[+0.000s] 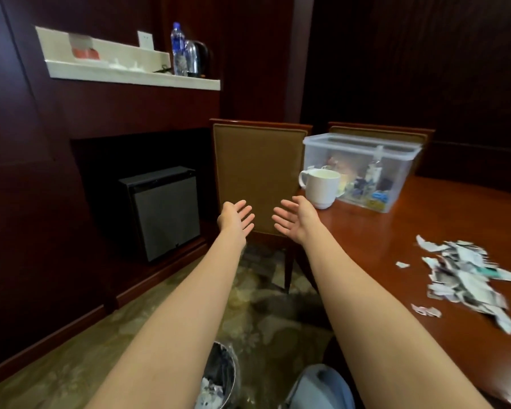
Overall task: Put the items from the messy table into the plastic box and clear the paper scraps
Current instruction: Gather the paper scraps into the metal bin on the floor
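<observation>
Though fingers [246, 216] of L hand [236, 221], R hand [292, 221] straight, empty: plastic box [316, 154] w/ items [366, 178], bin [219, 367] w/ scraps [208, 392].

Dark panelled walls [27, 160] enclose patterned carpet [71, 367], a padded chair [257, 172], perhaps a minifridge [163, 214].

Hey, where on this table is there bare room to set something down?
Bare table wood lies between the white mug and plastic box at the far end and the paper scraps nearer, and right of the box. Crowded: the scraps pile, with loose bits around it, and the corner where mug and box stand close.
</observation>
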Demonstrator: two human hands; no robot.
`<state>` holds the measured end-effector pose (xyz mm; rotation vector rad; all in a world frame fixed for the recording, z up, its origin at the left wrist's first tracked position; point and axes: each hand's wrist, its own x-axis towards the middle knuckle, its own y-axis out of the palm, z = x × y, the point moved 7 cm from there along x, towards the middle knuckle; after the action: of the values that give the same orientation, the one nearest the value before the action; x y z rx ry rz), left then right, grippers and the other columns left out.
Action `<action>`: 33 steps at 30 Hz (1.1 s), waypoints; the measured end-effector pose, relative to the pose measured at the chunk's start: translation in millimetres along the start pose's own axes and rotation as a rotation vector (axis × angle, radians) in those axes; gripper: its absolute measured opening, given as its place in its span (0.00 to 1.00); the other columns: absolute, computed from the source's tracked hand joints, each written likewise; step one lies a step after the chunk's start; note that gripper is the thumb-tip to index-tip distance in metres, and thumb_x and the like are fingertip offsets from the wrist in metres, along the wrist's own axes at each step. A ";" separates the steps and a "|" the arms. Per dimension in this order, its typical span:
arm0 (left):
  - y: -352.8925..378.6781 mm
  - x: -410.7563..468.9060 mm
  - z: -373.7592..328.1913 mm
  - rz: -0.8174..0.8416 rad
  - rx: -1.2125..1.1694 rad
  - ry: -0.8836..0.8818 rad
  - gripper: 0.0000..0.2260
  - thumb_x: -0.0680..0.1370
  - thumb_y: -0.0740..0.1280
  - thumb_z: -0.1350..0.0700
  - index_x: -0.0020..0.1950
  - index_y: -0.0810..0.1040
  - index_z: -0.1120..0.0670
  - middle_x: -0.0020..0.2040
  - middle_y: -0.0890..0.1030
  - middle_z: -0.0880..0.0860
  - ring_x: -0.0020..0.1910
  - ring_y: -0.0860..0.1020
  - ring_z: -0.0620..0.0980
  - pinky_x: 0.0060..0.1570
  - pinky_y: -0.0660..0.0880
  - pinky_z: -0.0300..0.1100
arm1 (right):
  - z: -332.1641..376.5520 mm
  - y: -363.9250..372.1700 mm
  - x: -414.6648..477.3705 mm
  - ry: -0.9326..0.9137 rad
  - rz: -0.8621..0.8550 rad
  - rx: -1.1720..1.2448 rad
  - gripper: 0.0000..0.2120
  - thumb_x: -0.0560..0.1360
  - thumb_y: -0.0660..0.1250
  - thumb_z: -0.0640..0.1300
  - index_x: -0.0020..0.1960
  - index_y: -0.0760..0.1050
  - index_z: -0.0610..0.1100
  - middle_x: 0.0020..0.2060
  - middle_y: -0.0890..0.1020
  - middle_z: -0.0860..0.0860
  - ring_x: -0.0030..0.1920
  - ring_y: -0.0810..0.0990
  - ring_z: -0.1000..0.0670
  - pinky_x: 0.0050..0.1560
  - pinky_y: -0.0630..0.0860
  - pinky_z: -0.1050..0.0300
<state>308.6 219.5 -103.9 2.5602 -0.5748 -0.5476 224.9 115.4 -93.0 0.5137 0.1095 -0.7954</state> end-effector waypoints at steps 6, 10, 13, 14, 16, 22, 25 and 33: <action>60.6 -24.0 24.0 0.136 0.015 -0.053 0.20 0.81 0.48 0.57 0.65 0.74 0.59 0.64 0.76 0.57 0.63 0.74 0.56 0.60 0.69 0.46 | 42.2 -58.7 -21.9 -0.113 -0.092 0.050 0.14 0.81 0.51 0.47 0.46 0.72 0.42 0.65 0.74 0.41 0.56 0.78 0.42 0.57 0.71 0.51; 100.0 -42.5 46.7 0.222 0.039 -0.084 0.19 0.81 0.49 0.57 0.64 0.74 0.58 0.64 0.77 0.58 0.63 0.75 0.56 0.60 0.69 0.47 | 66.4 -105.2 -37.5 -0.182 -0.193 0.079 0.15 0.81 0.51 0.47 0.42 0.71 0.43 0.64 0.75 0.41 0.39 0.76 0.47 0.53 0.71 0.51; 125.3 -57.9 68.3 0.290 0.046 -0.126 0.19 0.81 0.49 0.56 0.64 0.74 0.59 0.63 0.77 0.58 0.62 0.75 0.56 0.60 0.69 0.47 | 74.7 -139.1 -54.0 -0.206 -0.257 0.098 0.14 0.81 0.52 0.46 0.42 0.72 0.43 0.64 0.76 0.41 0.43 0.77 0.46 0.52 0.71 0.52; 133.3 -63.2 75.7 0.313 0.056 -0.135 0.19 0.82 0.49 0.55 0.64 0.74 0.59 0.63 0.77 0.58 0.62 0.75 0.56 0.60 0.69 0.47 | 76.0 -150.1 -59.5 -0.213 -0.275 0.104 0.14 0.81 0.52 0.46 0.43 0.72 0.43 0.63 0.76 0.41 0.46 0.77 0.45 0.53 0.71 0.52; 148.2 -73.6 90.6 0.352 0.103 -0.143 0.19 0.83 0.49 0.54 0.63 0.75 0.59 0.63 0.77 0.57 0.63 0.75 0.56 0.61 0.69 0.47 | 78.4 -172.2 -69.6 -0.234 -0.317 0.119 0.14 0.81 0.51 0.46 0.49 0.74 0.42 0.63 0.76 0.41 0.50 0.78 0.45 0.54 0.70 0.52; 176.5 -103.4 137.1 0.408 0.329 -0.098 0.19 0.82 0.49 0.55 0.63 0.76 0.57 0.65 0.76 0.57 0.65 0.73 0.56 0.64 0.67 0.47 | 90.5 -229.0 -108.6 -0.293 -0.435 0.140 0.19 0.81 0.50 0.46 0.67 0.69 0.40 0.65 0.75 0.42 0.64 0.74 0.42 0.62 0.70 0.51; 186.7 -119.4 146.1 0.405 0.699 0.163 0.18 0.82 0.50 0.54 0.62 0.77 0.54 0.66 0.75 0.55 0.65 0.71 0.54 0.63 0.67 0.45 | 97.0 -253.7 -128.3 -0.342 -0.506 0.123 0.18 0.81 0.51 0.45 0.65 0.71 0.39 0.63 0.76 0.41 0.63 0.75 0.42 0.60 0.72 0.52; 232.1 -163.4 183.0 0.718 0.952 0.328 0.19 0.83 0.49 0.53 0.71 0.67 0.53 0.72 0.68 0.53 0.71 0.65 0.53 0.67 0.62 0.43 | 91.6 -306.0 -155.8 -0.426 -0.728 0.052 0.15 0.80 0.53 0.42 0.59 0.75 0.38 0.53 0.81 0.43 0.49 0.79 0.46 0.51 0.75 0.55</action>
<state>18.2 47.6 -90.6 2.8137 -1.8408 0.5187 -109.3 -5.6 -91.1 0.3375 -0.1297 -1.6064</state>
